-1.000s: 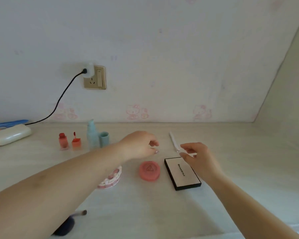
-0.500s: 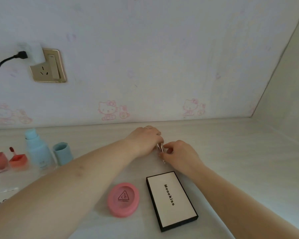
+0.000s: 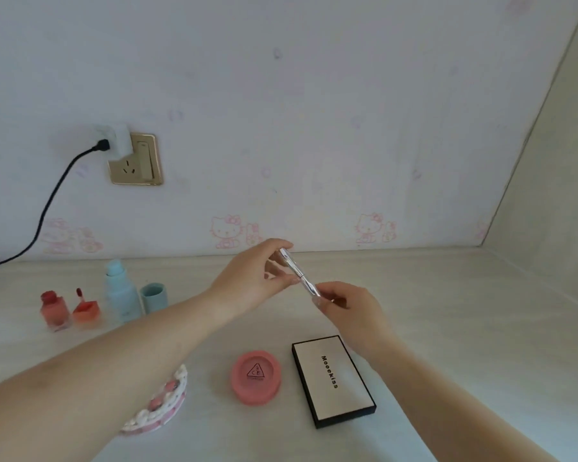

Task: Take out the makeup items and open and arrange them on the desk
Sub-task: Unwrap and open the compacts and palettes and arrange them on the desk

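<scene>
**Both hands on the silver pen, about to pull it open**

Far left, at about nine o'clock on the desk (image 3: 447,328), stand two small red lip-tint bottles (image 3: 69,310); the right one has its wand standing in it, so it looks already opened. Just beside them, toward ten o'clock, a pale blue bottle (image 3: 121,293) stands upright with its matching cap (image 3: 153,296) set down next to it, which suggests these pieces are finished and lined up in a row. On the wall above, a gold socket (image 3: 136,160) holds a white plug with a black cable (image 3: 47,211) trailing off to the left.

At seven o'clock, partly under the left forearm, lies a pink and white frilled case (image 3: 161,415).

In the middle, the left hand (image 3: 247,281) is lifted above the desk, thumb and fingers pinching the upper end of a slim silver cosmetic pen (image 3: 299,276). The pen tilts from upper left to lower right. The right hand (image 3: 344,305) pinches its lower end. With the two hands on opposite ends, the hold looks meant for drawing the cap off the barrel; whether it has started to separate I cannot tell.

Nearer, at six o'clock, a round pink compact (image 3: 256,376) lies closed, and just beside it at five o'clock a closed white Mooekiss palette (image 3: 332,380) with a black edge. Both likely still need opening.
</scene>
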Tool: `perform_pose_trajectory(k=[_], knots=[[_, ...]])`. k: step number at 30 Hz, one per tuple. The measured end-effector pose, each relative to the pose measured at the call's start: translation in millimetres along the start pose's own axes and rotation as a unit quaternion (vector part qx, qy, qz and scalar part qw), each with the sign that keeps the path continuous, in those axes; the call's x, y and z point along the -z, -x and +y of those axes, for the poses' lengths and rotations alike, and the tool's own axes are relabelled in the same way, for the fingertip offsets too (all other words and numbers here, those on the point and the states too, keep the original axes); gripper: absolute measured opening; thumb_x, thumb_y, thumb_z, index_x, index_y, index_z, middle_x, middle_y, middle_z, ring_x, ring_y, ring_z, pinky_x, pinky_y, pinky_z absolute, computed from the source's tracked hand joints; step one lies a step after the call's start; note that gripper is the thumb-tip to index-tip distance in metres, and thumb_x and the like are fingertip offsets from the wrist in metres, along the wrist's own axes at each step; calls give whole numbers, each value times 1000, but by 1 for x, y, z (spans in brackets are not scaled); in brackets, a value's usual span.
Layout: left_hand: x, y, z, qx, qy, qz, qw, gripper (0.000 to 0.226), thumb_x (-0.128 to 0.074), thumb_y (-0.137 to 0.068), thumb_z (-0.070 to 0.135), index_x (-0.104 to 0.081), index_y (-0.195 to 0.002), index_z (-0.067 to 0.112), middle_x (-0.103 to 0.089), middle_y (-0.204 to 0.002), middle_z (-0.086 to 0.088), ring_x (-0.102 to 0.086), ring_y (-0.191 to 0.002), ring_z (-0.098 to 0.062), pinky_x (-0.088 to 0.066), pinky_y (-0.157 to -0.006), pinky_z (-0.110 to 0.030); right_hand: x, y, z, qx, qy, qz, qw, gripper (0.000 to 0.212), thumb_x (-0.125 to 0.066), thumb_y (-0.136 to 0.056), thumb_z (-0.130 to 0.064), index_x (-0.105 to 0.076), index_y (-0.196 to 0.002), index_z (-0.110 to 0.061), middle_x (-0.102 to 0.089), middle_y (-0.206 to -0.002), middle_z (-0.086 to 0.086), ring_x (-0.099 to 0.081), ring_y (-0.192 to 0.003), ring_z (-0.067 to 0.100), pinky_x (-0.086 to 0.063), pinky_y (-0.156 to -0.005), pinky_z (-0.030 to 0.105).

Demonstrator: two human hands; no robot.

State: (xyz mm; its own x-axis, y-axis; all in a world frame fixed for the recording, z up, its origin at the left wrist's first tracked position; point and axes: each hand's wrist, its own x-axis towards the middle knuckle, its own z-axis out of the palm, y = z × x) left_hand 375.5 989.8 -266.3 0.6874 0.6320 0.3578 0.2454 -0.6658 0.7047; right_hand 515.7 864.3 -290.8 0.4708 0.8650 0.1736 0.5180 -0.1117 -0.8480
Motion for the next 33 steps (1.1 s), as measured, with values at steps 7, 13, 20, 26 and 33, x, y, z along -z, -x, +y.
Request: perform_pose_trajectory(k=[7, 13, 20, 26, 33], knots=[[33, 70, 41, 84, 248, -5, 965, 19, -69, -83, 13, -68, -94, 28, -75, -87, 10, -68, -91, -8, -53, -87, -27, -22, 59, -67, 3, -246, -53, 968, 13, -62, -89, -17, -72, -96, -20, -53, -57, -13, -44, -58, 8, -41, -64, 22], [78, 132, 56, 133, 311, -2, 941, 12, -67, -82, 9, -66, -93, 14, -75, -95, 0, -68, -100, -16, -49, -95, -32, -43, 96, -106, -21, -242, -116, 963, 6, -70, -82, -11, -68, -84, -16, -63, -65, -5, -56, -55, 2, -48, -58, 15], [133, 196, 61, 86, 90, 34, 992, 15, -72, -80, 14, -68, -88, 25, -71, -84, 10, -67, -72, 3, -47, -64, -8, -49, 122, -143, 75, -207, -126, 967, 26, -68, -82, -9, -62, -94, -32, -66, -72, -11, -65, -76, 10, -56, -72, 22], [158, 237, 47, 82, -6, 31, 996, 19, -73, -79, 17, -68, -84, 35, -72, -87, 10, -69, -81, -10, -55, -83, -31, -68, 139, -162, 116, -68, -167, 977, 27, -71, -80, -7, -69, -82, -34, -70, -79, -4, -65, -70, 8, -51, -71, 24], [169, 272, 44, 57, -102, 47, 992, 31, -74, -78, 13, -63, -80, 42, -66, -84, 18, -64, -81, -2, -53, -82, -24, -89, 158, -162, 90, -51, -186, 977, 22, -71, -80, -9, -70, -85, -30, -71, -73, -11, -63, -63, -2, -47, -62, 7]])
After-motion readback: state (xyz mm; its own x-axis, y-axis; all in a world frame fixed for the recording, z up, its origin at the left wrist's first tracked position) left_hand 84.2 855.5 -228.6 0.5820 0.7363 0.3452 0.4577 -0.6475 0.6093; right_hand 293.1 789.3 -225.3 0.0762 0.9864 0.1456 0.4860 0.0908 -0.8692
